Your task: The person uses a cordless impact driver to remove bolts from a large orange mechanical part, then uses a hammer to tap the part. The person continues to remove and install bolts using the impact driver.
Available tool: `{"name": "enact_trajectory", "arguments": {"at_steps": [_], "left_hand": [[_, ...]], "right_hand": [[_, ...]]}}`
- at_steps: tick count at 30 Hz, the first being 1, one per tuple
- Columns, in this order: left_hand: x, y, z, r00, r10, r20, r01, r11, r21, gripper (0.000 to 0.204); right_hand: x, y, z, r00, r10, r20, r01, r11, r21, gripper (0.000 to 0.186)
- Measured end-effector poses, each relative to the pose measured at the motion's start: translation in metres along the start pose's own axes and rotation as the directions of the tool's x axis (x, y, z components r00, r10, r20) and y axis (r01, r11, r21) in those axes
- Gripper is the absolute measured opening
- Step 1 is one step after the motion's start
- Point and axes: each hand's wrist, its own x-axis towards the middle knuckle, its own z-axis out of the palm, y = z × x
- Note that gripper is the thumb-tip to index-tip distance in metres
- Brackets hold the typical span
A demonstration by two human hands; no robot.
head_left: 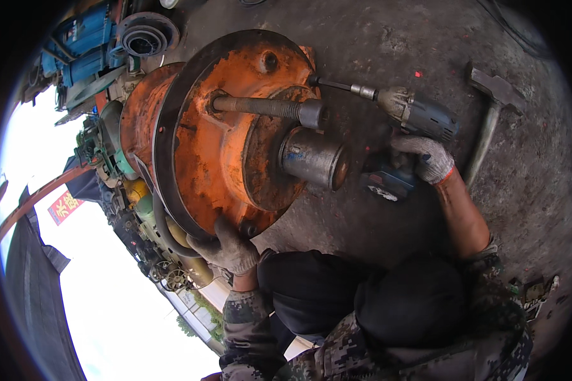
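Observation:
An orange, rust-stained flanged housing (pixel 203 178) fills the middle, with a threaded bolt (pixel 257 106) and a steel cylinder (pixel 308 159) projecting from its face. My gloved right hand (pixel 422 155) grips the handle of an impact wrench (pixel 429 116) with a blue battery; its long extension (pixel 337 86) reaches the flange's upper right edge. My gloved left hand (pixel 225 251) holds the lower rim of the flange, its fingers curled against it.
A sledgehammer (pixel 496 89) lies on the dark floor (pixel 394 38) at right. Blue machinery (pixel 76 47), concentric metal rings (pixel 143 41) and assorted parts crowd the left, beside a bright opening. A black cable (pixel 515 32) curves at top right. Small items (pixel 534 292) lie at lower right.

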Motion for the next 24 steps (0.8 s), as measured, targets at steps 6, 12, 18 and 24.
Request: {"name": "enact_trajectory", "arguments": {"at_steps": [6,12,18,24], "left_hand": [[0.002,0.016,0.004,0.972,-0.235,-0.025,0.193,0.848,-0.494,0.061],[-0.003,-0.015,0.0,0.995,-0.087,-0.048,0.052,0.867,-0.495,0.054],[0.005,-0.03,0.012,0.97,-0.171,0.172,0.23,0.428,-0.874,0.049],[0.0,-0.025,0.001,0.961,-0.16,0.226,0.253,0.177,-0.951,0.051]], "right_hand": [[-0.035,-0.033,-0.008,0.975,-0.133,0.18,0.134,0.991,0.003,0.046],[-0.095,0.015,-0.035,0.934,-0.125,0.335,0.304,0.769,-0.562,0.062],[-0.103,0.044,0.062,0.941,-0.096,0.325,0.259,0.822,-0.507,0.053],[-0.099,0.039,0.098,0.923,-0.104,0.371,0.379,0.421,-0.824,0.046]]}}
